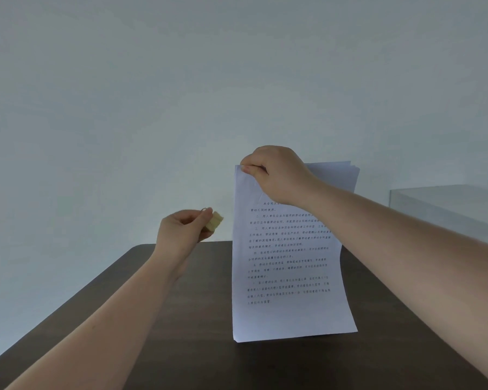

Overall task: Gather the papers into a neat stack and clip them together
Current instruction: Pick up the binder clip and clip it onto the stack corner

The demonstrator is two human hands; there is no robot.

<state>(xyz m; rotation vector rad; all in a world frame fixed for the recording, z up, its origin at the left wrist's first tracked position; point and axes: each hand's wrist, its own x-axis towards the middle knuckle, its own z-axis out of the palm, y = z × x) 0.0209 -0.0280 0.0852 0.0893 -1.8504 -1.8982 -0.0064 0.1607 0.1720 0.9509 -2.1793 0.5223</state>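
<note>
Right hand (276,173) pinches one paper stack (288,271); left hand (181,229) one clip (214,220).

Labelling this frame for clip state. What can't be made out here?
- Binder clip, head view: mostly hidden by the left hand; jaws open or shut unreadable.
- Paper stack: sheet count hidden by the front page; top corner hidden by the right hand.
- Printed text: too blurred.
- Translucent box: cut off at the right edge.

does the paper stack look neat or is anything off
Not quite neat. The papers, stood upright on the table and pinched at the top by the right hand, fan apart at the top right corner. The left hand holds the yellow clip apart from them.
</note>
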